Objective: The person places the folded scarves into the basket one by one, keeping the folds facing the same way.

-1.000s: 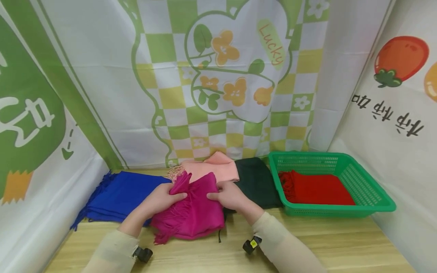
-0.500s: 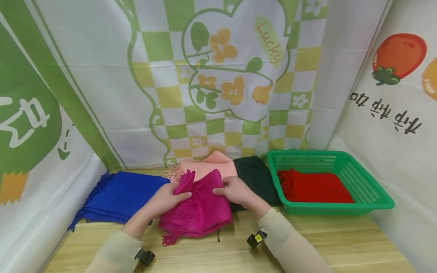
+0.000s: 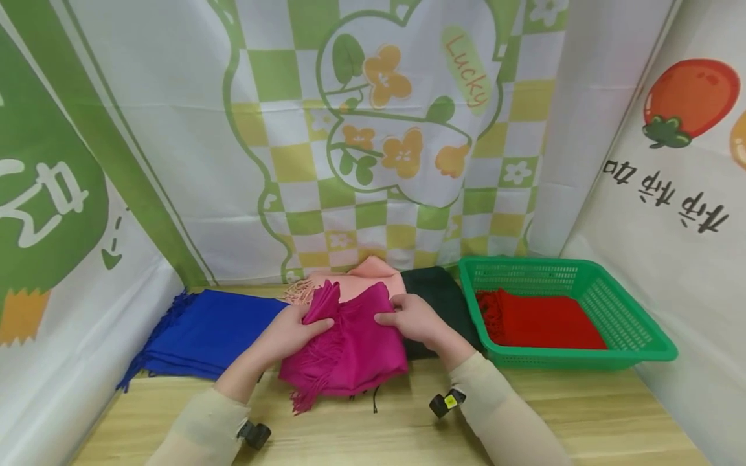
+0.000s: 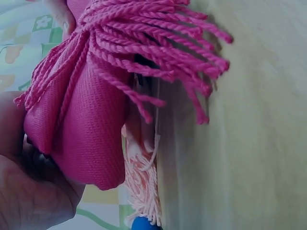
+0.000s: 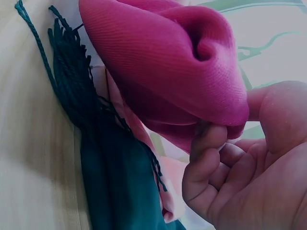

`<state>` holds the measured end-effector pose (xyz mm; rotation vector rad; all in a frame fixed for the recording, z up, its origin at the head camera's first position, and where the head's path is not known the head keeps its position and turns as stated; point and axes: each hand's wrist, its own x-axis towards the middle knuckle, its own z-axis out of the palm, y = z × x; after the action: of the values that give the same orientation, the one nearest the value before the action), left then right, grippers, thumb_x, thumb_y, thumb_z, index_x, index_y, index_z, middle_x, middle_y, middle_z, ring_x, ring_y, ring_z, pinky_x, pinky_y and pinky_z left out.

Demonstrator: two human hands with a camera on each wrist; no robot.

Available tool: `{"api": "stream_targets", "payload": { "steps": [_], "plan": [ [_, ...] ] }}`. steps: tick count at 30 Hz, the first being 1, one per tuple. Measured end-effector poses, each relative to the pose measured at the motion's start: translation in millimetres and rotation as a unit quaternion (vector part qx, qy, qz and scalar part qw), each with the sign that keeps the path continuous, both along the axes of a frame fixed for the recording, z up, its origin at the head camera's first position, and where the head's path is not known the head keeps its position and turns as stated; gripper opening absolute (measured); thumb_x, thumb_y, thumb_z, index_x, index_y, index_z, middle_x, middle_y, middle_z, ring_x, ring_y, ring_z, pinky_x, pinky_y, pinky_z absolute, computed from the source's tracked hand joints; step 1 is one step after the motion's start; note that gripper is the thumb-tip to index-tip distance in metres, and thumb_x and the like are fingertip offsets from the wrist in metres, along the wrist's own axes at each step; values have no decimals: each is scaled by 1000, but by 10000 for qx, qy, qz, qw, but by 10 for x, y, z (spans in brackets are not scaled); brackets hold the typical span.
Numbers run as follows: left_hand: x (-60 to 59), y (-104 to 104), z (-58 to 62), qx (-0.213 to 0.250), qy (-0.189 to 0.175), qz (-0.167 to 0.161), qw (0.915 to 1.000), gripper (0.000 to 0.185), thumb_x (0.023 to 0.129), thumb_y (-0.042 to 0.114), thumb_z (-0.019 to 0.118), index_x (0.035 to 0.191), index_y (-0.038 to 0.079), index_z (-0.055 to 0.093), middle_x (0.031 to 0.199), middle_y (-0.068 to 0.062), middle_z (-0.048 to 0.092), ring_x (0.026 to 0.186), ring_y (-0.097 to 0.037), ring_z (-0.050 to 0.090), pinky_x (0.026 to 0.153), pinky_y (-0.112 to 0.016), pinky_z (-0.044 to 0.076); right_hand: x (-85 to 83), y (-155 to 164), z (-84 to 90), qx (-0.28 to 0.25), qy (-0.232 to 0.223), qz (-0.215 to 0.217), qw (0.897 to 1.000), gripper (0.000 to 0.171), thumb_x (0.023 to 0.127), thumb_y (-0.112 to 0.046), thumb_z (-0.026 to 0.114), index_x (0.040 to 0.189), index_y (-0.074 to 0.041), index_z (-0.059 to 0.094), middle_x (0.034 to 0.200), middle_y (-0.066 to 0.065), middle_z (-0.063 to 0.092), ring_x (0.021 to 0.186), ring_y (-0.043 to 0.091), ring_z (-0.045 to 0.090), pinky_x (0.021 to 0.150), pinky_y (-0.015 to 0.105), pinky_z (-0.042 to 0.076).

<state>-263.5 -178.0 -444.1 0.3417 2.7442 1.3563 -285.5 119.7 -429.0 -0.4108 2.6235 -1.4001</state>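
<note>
A folded magenta scarf with a twisted fringe hangs between both hands, above the table's middle. My left hand grips its left upper edge, thumb on the near face. The right hand pinches the right upper corner, as the right wrist view also shows, with thumb and curled fingers on the cloth. In the left wrist view the scarf's fringe dangles loose over the wood. Behind the scarf lie a pink scarf and a dark green scarf, both partly hidden.
A folded blue scarf lies at the left on the wooden table. To the right stands a green plastic basket with a folded red scarf inside. Printed curtains hang close behind and on both sides.
Both hands have shifted slightly right and a little up with the magenta scarf in their grip. The other scarves and the basket have stayed in place.
</note>
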Motion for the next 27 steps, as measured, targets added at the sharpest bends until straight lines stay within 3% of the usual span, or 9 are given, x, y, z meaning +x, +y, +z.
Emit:
{"api": "stream_targets", "payload": {
  "steps": [5, 8, 14, 19, 23, 27],
  "plan": [
    [-38, 39, 40, 63, 175, -54, 9998, 34, 107, 39, 77, 116, 7, 76, 86, -3, 72, 76, -18, 68, 74, -38, 53, -12, 78, 6, -161, 14, -90, 9998, 40, 102, -27, 81, 78, -12, 52, 62, -4, 42, 55, 14, 42, 60, 31, 37],
    [-51, 67, 55, 66, 218, -56, 9997, 36, 106, 41, 76, 120, 7, 76, 88, -2, 72, 78, -18, 67, 75, -38, 53, -14, 127, 8, -254, -15, -151, 9996, 33, 103, -27, 80, 83, -10, 59, 63, -2, 50, 56, 14, 49, 61, 30, 41],
    [-74, 146, 70, 234, 243, -29, 9994, 36, 106, 42, 77, 114, 8, 76, 85, -3, 71, 75, -19, 66, 71, -38, 52, 7, 216, 47, -322, -121, -246, 9991, 23, 104, -27, 79, 104, -5, 74, 82, 2, 74, 69, 17, 70, 70, 31, 55],
    [-89, 202, 79, 300, 260, 53, 9992, 35, 106, 41, 77, 106, 6, 72, 81, -5, 67, 70, -19, 62, 69, -38, 51, 40, 297, 102, -195, -13, -453, 9988, 23, 104, -27, 79, 105, -5, 74, 84, 4, 74, 72, 17, 69, 71, 33, 55],
    [-111, 242, 96, 331, 340, 59, 9989, 37, 106, 41, 77, 113, 6, 74, 86, -4, 71, 76, -17, 65, 73, -38, 52, 50, 353, 136, -127, 104, -556, 9983, 23, 104, -27, 79, 104, -4, 75, 83, 4, 74, 73, 18, 68, 72, 34, 54],
    [-133, 291, 125, 446, 382, 9, 9983, 35, 106, 41, 77, 110, 6, 75, 85, -5, 72, 76, -18, 68, 73, -38, 54, 51, 399, 188, -33, 292, -645, 9975, 22, 104, -27, 78, 103, -5, 74, 82, 3, 74, 74, 17, 69, 74, 34, 54]
  ]
}}
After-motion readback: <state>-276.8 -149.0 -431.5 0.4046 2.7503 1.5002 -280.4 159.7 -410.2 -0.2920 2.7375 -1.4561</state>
